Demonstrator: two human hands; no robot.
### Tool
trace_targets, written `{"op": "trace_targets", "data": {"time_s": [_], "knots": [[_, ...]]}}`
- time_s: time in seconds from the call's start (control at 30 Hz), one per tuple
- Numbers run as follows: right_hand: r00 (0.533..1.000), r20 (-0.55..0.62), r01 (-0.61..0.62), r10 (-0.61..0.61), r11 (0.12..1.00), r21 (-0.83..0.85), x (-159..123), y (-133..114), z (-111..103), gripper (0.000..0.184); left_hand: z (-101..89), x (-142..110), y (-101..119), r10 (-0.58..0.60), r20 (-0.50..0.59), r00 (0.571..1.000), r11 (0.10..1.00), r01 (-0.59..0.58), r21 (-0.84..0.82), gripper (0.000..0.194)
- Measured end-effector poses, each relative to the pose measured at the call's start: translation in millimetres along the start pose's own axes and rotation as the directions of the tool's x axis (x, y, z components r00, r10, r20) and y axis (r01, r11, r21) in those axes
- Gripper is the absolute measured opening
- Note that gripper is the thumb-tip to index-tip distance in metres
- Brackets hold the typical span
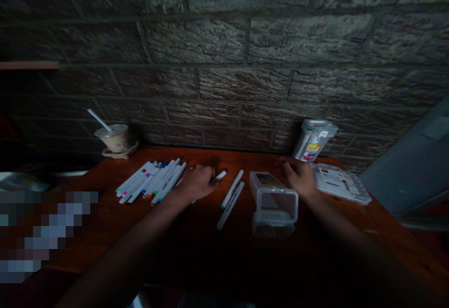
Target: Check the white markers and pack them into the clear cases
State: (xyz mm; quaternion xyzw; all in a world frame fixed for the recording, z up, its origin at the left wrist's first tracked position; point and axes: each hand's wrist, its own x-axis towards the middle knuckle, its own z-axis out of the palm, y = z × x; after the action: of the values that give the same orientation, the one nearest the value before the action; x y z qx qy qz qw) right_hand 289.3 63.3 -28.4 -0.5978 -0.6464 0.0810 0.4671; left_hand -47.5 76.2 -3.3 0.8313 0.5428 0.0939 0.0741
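My left hand (199,181) is closed over the table, fingers curled round a white marker (220,175) whose end sticks out to the right. Just left of it lies a pile of white markers (152,180) with coloured caps. Two more markers, one green-tipped (232,189) and one beside it (230,206), lie to its right. A clear plastic box (275,205) rests on its side, its open end toward me. Behind and right of the box is my right hand (297,174), fingers apart and holding nothing; whether it touches the box is unclear.
A clear case with markers (313,140) stands at the back right against the brick wall (224,78). A flat clear case (341,183) lies right of my right hand. At the back left stands a drink cup with a straw (115,138). The wooden table (196,252) is dim.
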Motion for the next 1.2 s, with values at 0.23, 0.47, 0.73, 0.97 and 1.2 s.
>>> {"op": "trace_targets", "data": {"time_s": [0.23,0.47,0.73,0.97,1.2], "knots": [[1.000,0.019,-0.019,0.018,0.998,0.059,-0.9,0.8,1.3,0.063,-0.5,5.3,-1.5,-0.020,-0.114,0.993,0.996,0.010,-0.090,0.019],[0.999,-0.018,-0.030,0.034,0.987,0.159,-1.3,-6.0,-1.5,0.056,-5.2,0.2,8.3,0.062,-0.295,0.953,0.946,-0.150,-0.287,0.026],[0.997,0.010,0.067,-0.077,0.914,0.400,-3.6,-60.0,-23.5,0.050,-24.9,-5.6,41.7,0.321,-0.529,0.786,0.748,-0.553,-0.367,0.026],[0.976,0.135,0.038,-0.172,0.741,0.670,-10.2,-83.4,-37.2,0.033,-37.1,-1.7,79.9,0.406,-0.500,0.765,0.635,-0.629,-0.448,0.026],[0.988,0.141,-0.072,-0.059,0.630,0.773,-9.2,-75.9,-33.9,0.018,-13.4,-7.9,77.8,-0.041,-0.543,0.839,0.468,-0.464,-0.752,0.019]]}}
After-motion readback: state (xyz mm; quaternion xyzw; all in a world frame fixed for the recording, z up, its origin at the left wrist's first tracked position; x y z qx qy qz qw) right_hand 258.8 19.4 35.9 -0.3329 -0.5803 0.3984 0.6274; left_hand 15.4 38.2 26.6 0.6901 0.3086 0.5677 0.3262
